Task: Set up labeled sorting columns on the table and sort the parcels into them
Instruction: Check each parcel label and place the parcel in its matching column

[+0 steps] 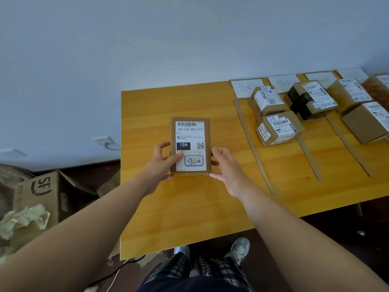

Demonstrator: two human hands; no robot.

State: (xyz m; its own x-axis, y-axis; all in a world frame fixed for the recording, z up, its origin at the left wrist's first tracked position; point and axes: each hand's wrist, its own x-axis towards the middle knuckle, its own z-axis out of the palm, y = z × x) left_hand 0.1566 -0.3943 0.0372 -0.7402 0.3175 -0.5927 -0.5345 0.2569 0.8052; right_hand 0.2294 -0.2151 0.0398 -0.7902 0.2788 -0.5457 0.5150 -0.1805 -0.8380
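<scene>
Fingers [163, 145] of left hand [161, 165] curl round flat parcel [190, 144], thumb on its label; right hand [228, 171] grips the opposite edge. Parcel sits over the table [168, 207], left of columns divided by cardboard strips [254, 150], each headed by a handwritten card [245, 87]. First column: two small boxes [277, 128]; second: one black-taped box [311, 100]; third: two plain boxes [349, 93]. Floor: SF carton [42, 192], crumpled paper [23, 218] beside it.

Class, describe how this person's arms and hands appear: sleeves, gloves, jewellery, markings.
The left forearm and right forearm are bare, with no sleeves in view. The left hand and right hand wear no gloves; no rings, watch or markings show.
</scene>
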